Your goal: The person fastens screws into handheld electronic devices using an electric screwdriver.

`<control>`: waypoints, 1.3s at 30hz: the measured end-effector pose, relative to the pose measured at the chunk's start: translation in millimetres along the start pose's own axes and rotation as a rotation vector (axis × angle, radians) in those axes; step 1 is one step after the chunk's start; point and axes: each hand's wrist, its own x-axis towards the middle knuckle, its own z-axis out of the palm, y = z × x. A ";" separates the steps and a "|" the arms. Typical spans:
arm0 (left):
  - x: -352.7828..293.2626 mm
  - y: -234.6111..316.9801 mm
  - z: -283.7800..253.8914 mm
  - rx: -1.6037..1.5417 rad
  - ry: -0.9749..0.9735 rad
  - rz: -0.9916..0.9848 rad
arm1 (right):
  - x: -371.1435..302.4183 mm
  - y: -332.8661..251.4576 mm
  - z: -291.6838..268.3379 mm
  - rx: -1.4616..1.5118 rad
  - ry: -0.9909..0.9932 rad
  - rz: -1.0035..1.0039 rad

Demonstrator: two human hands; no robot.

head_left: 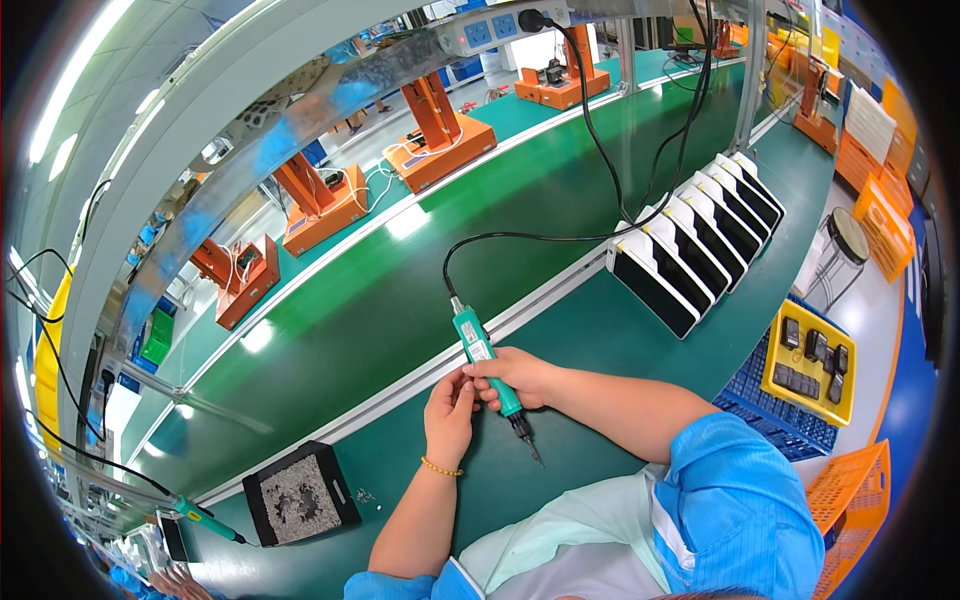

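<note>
gripping a green electric screwdriver (487, 364) around its lower body, the right hand (520, 378) has its fingers curled tight on the handle, with the bit pointing down toward the person. the left hand (449, 410) meets it from the other side, fingertips pressed together against the tool just beside the right hand; a bead bracelet (441, 467) circles that wrist. a black cord (560, 238) runs from the screwdriver's top across the green table (420, 300). a row of black and white flat devices (700, 240) stands well apart to the right, and a black tray (300, 493) lies to the left.
</note>
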 end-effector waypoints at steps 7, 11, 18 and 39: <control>1.8 0.4 -0.9 -0.015 -0.002 -0.004 | 0.2 -1.7 2.6 0.010 0.023 0.008; -0.2 3.9 -4.5 0.011 -0.005 -0.008 | 6.3 2.6 2.9 0.072 -0.053 0.021; 6.9 -15.7 0.5 0.059 0.020 0.065 | -0.8 -1.9 0.2 0.052 0.001 0.021; 6.0 -13.1 2.1 0.067 0.038 0.075 | 12.5 8.0 -9.8 -0.087 0.092 -0.068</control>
